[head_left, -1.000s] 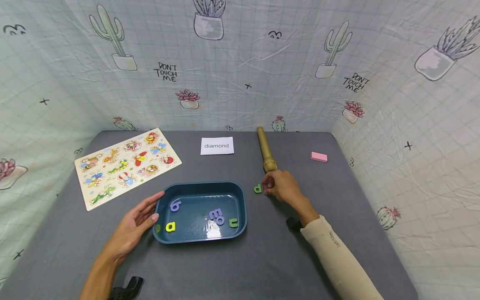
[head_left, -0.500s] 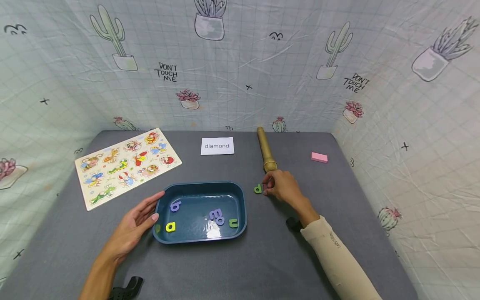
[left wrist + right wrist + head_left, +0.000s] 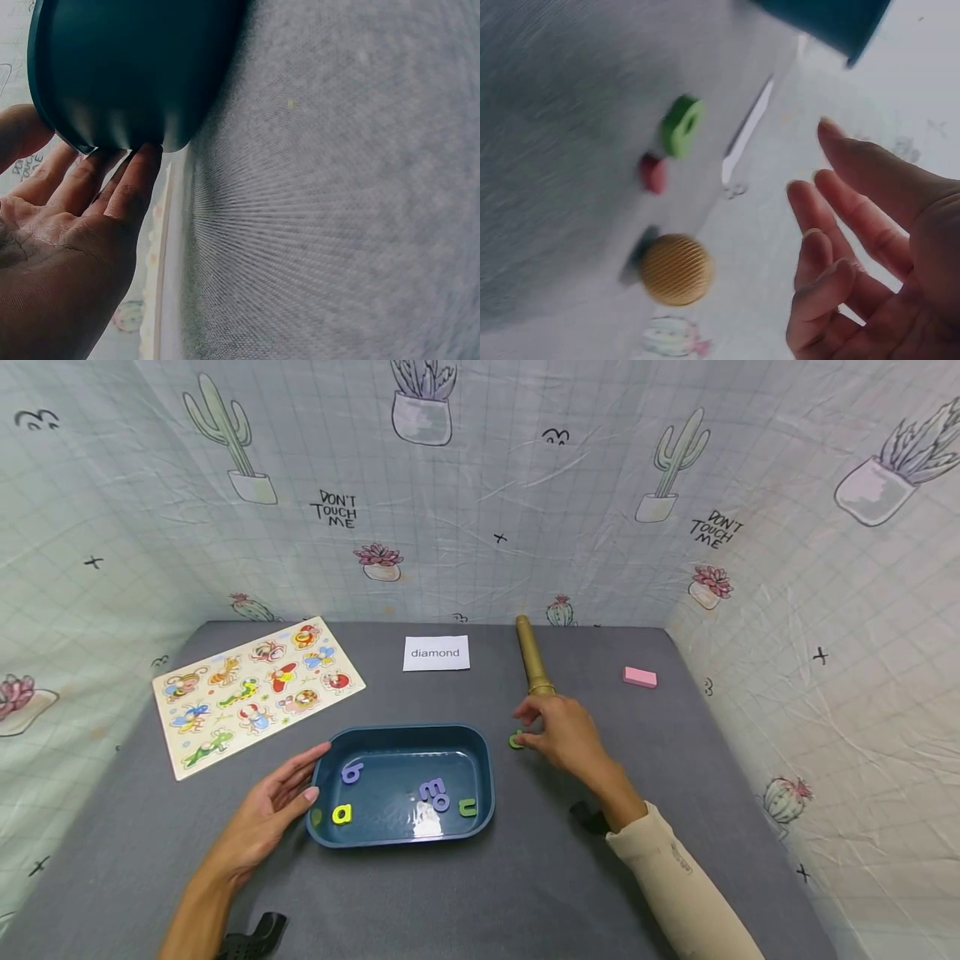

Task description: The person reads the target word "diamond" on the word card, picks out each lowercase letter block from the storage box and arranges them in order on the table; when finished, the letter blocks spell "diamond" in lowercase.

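Observation:
My left hand [image 3: 262, 814] touches the left end of the dark teal tray [image 3: 405, 842]. In the left wrist view its fairly straight fingers [image 3: 135, 184] lie against the tray's outer wall. Within the tray are purple letters, a yellow "a" [image 3: 341, 814] and a green "n" [image 3: 467, 807]. My right hand [image 3: 570, 735] hovers right of the tray, thumb and fingers apart, holding nothing. It partly covers a green letter "d" [image 3: 515, 740]. The right wrist view shows that green letter [image 3: 681, 126] on the table beside a small red piece [image 3: 652, 174], hidden in the head view.
A white card reading "diamond" [image 3: 437, 653] lies behind the tray. An insect picture board [image 3: 258, 697] is at the back left. Just beyond my right hand lies a gold tapered rod [image 3: 532, 656] with a ribbed end. A pink block [image 3: 640, 677] sits farther right.
My right hand has let go of the small reddish piece beside the green "d" and shifted slightly left, fingers parted. The left hand and tray stay in place.

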Demonstrator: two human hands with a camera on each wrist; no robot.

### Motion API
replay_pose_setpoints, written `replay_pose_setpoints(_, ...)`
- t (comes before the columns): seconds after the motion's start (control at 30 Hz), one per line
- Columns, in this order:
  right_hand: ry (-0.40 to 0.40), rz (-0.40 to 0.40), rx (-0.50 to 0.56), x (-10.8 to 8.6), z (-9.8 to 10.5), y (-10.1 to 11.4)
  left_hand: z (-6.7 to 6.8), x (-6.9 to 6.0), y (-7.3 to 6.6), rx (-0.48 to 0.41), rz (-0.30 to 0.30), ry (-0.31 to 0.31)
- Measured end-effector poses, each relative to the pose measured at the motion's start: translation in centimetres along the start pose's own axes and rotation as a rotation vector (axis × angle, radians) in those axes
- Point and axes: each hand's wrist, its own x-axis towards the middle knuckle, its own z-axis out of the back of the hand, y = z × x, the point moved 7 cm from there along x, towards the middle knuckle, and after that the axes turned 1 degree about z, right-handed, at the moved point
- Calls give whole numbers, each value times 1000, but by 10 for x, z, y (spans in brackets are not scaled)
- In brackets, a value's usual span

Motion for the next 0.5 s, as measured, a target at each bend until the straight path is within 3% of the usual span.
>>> replay_pose_setpoints(0.33,-41,156,12,-13,7,53,0,-1,2,-11,8,6)
replay_pose_setpoints(0.5,-8,227,15,-20,-3,76,1,0,3,-9,15,5)
